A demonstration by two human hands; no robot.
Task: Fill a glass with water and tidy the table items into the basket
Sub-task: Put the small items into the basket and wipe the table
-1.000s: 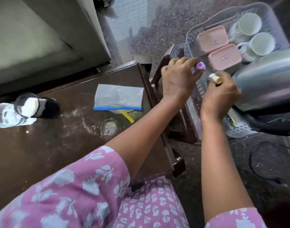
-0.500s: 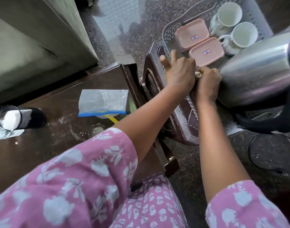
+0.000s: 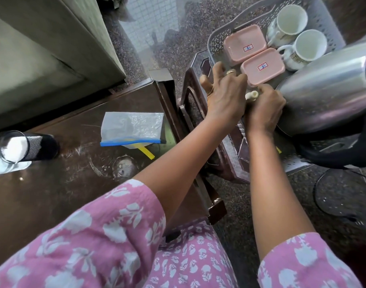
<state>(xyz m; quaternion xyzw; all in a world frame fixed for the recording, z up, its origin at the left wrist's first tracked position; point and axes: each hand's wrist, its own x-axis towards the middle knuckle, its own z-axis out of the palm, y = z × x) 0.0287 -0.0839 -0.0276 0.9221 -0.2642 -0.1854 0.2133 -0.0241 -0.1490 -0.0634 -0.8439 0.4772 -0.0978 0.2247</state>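
My left hand (image 3: 225, 94) reaches over the near rim of the grey plastic basket (image 3: 219, 38), thumb and fingers spread, with nothing visible in it. Right beside it, my right hand (image 3: 265, 109) grips a small cream tube (image 3: 251, 96) whose end sticks out toward the left hand. The basket holds two pink lidded boxes (image 3: 263, 67), two white cups (image 3: 308, 46) and a steel kettle (image 3: 327, 92). A clear glass (image 3: 3, 150) stands at the far left of the brown table (image 3: 53, 194).
A zip bag with a blue strip (image 3: 132, 127) lies on the table near its right edge. A black mesh holder with something white in it (image 3: 32, 146) stands beside the glass. The basket rests on a dark brown stool (image 3: 194, 113). A black cord (image 3: 323, 196) loops on the floor.
Both hands have gone down to the basket's near rim. The purple-capped item my left hand held a second ago is out of sight, and that hand's fingers have spread.
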